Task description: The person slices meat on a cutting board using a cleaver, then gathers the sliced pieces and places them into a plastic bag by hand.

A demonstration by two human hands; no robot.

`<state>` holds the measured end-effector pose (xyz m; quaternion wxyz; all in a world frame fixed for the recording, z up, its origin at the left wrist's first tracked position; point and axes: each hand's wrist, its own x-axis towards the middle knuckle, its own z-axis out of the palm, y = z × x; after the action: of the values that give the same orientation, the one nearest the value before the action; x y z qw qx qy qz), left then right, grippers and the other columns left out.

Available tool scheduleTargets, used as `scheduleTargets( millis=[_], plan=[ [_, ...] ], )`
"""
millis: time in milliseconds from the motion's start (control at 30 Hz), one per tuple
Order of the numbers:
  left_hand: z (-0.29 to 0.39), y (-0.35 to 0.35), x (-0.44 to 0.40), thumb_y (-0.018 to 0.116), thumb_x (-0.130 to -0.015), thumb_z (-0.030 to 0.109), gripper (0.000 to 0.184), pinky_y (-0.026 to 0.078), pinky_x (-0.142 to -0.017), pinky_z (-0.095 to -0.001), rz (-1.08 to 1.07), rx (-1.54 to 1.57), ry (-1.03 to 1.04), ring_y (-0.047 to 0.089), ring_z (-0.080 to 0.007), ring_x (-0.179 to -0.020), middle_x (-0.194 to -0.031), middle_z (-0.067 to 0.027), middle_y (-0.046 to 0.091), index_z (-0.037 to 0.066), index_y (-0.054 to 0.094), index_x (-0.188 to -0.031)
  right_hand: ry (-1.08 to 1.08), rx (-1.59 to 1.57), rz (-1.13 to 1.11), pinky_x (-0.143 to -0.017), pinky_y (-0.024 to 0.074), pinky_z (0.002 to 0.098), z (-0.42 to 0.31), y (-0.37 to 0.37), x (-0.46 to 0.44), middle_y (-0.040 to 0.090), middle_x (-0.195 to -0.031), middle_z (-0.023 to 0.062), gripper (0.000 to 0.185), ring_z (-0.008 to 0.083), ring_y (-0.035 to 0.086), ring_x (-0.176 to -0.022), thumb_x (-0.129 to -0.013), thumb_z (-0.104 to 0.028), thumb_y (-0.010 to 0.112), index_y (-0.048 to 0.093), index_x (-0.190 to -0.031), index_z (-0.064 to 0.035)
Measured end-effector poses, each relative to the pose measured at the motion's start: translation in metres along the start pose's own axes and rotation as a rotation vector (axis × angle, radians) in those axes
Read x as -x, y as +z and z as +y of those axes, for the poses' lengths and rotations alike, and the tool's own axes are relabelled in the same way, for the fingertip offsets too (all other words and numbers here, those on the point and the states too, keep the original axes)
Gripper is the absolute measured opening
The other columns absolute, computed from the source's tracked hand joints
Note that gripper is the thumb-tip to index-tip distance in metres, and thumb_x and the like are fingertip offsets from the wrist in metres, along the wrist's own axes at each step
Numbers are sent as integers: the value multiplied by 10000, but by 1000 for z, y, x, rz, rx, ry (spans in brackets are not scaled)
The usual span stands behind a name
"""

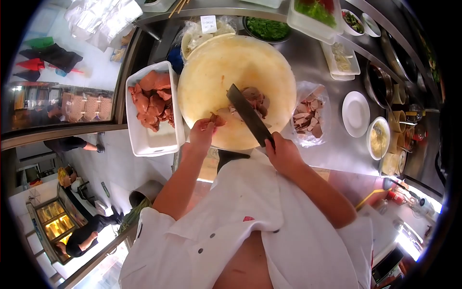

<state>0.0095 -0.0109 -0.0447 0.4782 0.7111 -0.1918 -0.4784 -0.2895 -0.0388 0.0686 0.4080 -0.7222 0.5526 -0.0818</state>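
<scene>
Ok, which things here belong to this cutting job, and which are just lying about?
Likely the job: cleaver, round board, meat pile on it, tub of meat, bagged meat slices.

Seemingly just lying about: white plate, leafy greens.

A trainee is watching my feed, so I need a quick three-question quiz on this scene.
1. Which hand holds the cleaver?
2. True or false: meat lies both on the round board and in the plastic bag.
3. In this view, the white tub stands: (a) left of the board, (b) right of it, (c) on top of it.

Key: 1. The right hand. 2. True. 3. a.
</scene>
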Motion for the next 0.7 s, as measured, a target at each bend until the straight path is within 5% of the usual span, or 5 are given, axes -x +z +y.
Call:
scheduleTargets(
  millis=[100, 300, 400, 600, 700],
  plan=[
    [11, -2, 18, 723, -969, 97, 196, 609, -732, -339, -21, -526, 295, 735, -187, -833, -990, -57, 719, 27, 688, -1148, 9, 10, -14, -664, 530, 574, -3, 2, -2, 680, -742, 231, 255, 466, 667, -699, -1050, -254, 598, 546, -977, -16],
    [5, -18, 1, 802, -877, 163, 246, 605, -733, -408, 14, -1038, 808, 716, -316, -814, -978, -90, 696, 121, 726, -1107, -13, 38, -52, -672, 529, 579, -9, 5, -2, 677, -739, 230, 257, 464, 666, -703, -1045, -259, 603, 542, -973, -21],
    [17, -16, -1, 778, -891, 165, 185, 607, -725, -430, 55, -998, 999, 714, -327, -809, -982, -89, 700, 109, 726, -1059, -15, 46, -60, -676, 531, 580, -11, 6, -1, 677, -741, 232, 257, 464, 668, -706, -1045, -261, 603, 543, -974, -22],
    [-1, -9, -9, 759, -881, 64, 126, 621, -686, -396, 3, -749, 826, 730, -304, -828, -1003, -88, 706, 93, 712, -994, 0, 53, -73, -678, 536, 574, -14, 3, 0, 682, -748, 230, 260, 459, 675, -714, -1053, -275, 588, 549, -989, -26],
    [-14, -2, -5, 800, -875, 9, 141, 599, -701, -326, 65, -669, 916, 731, -243, -804, -984, -97, 702, 38, 688, -956, 51, 70, -139, -715, 526, 575, -22, 1, -1, 684, -779, 258, 272, 484, 667, -761, -1061, -267, 585, 535, -1006, -6]
  ],
)
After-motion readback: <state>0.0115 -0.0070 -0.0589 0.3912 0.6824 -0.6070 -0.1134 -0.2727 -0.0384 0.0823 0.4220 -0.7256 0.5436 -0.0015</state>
